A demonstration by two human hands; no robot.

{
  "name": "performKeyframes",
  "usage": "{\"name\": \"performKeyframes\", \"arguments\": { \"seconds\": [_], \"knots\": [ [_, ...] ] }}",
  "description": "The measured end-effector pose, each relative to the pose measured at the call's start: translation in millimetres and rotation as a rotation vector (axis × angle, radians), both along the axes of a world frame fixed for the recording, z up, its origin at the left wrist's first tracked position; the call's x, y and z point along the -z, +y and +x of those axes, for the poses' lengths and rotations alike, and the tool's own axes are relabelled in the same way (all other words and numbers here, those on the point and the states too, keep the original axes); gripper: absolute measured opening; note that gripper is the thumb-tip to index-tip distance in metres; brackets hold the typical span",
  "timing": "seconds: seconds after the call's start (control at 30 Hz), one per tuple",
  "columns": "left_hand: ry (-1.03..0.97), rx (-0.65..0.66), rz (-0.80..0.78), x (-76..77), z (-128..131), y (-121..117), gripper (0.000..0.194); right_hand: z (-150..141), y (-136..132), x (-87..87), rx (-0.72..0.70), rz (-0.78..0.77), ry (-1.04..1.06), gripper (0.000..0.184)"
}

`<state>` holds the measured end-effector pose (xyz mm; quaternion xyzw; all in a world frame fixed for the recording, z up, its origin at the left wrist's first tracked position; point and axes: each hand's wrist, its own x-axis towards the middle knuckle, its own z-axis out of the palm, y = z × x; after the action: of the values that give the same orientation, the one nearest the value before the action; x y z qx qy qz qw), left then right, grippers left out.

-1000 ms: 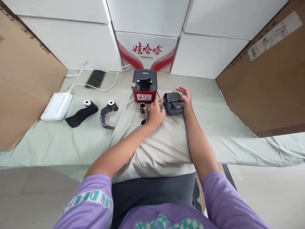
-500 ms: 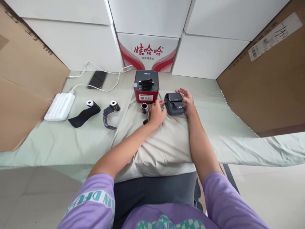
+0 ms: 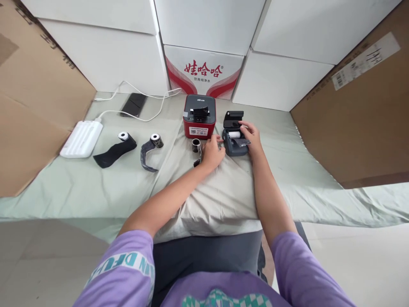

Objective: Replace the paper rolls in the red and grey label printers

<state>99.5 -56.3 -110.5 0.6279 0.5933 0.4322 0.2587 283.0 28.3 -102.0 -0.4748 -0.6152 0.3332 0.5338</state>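
Note:
A small dark portable printer (image 3: pixel 236 149) rests on the cloth with its lid (image 3: pixel 233 116) raised. Inside it lies a white paper roll (image 3: pixel 234 134), and a strip of dark, shiny paper (image 3: pixel 242 142) hangs over the front. My right hand (image 3: pixel 252 138) grips the printer's right side, fingertips at the lid. On the other side, my left hand (image 3: pixel 213 152) has its fingers stretched out, the tips touching the printer's left edge. Close beside that hand stands a small dark paper roll (image 3: pixel 196 146), its loose end partly hidden by the hand.
Behind my left hand stands a red and black printer (image 3: pixel 200 117). Further left are two unrolled dark paper rolls (image 3: pixel 128 140) (image 3: pixel 156 140), a white power bank (image 3: pixel 81 138) with a cable, and a black phone (image 3: pixel 133 105). Cardboard boxes (image 3: pixel 354 111) flank the cloth-covered surface; white boxes (image 3: pixel 204 25) stand behind.
The portable printer's lid has swung up and back, exposing the white roll inside. My right fingers have shifted to the raised lid. My left hand stays at the printer's left side.

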Motion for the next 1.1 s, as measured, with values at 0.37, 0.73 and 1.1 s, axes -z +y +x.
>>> {"name": "performKeyframes", "arguments": {
  "seconds": [0.37,0.73,1.1],
  "knots": [
    [-0.017,0.009,-0.022,-7.2,-2,-3,0.031,14,25,-34.9,-0.097,-0.251,-0.703,0.021],
    [-0.005,0.014,-0.033,-2.1,0,2,0.028,2,43,-50.9,-0.081,-0.353,-0.681,0.03],
    [0.068,0.037,-0.081,-3.1,0,2,0.019,-45,-33,-139.6,-0.138,0.024,-0.199,0.028]
  ]
}}
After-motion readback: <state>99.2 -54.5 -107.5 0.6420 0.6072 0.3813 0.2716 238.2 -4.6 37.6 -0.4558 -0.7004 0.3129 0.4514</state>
